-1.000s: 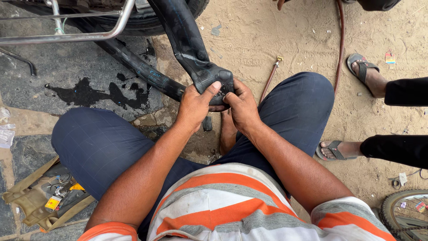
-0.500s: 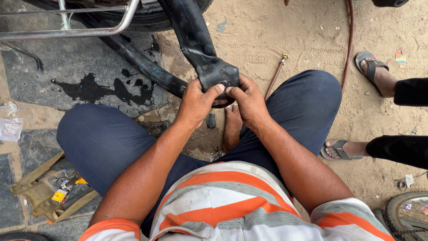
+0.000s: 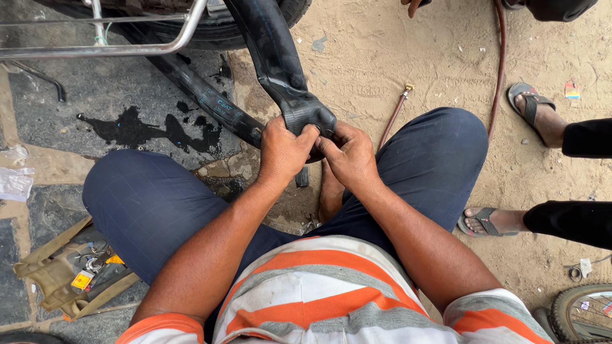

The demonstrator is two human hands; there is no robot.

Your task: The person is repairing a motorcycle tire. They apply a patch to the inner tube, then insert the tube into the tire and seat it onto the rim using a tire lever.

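Far left: tool pouch (image 3: 70, 277) on paving, by the squatting person's knee; plastic scrap (image 3: 14, 181) at edge.
Top left: chrome rack (image 3: 127, 50) over a tyre (image 3: 210, 38).
Centre: black inner tube (image 3: 274, 64) hangs from above, folds at the hands, runs back up-left.
L hand (image 3: 284, 153): fingers curled, thumb pressing the tube's fold.
R hand (image 3: 347, 153): closed on same fold, touching L hand.
Right of ctr: hose (image 3: 500, 70) w/ brass tip (image 3: 408, 87) on sand.
Far right: bystander's sandalled feet (image 3: 532, 108); wheel (image 3: 583, 312) in corner.
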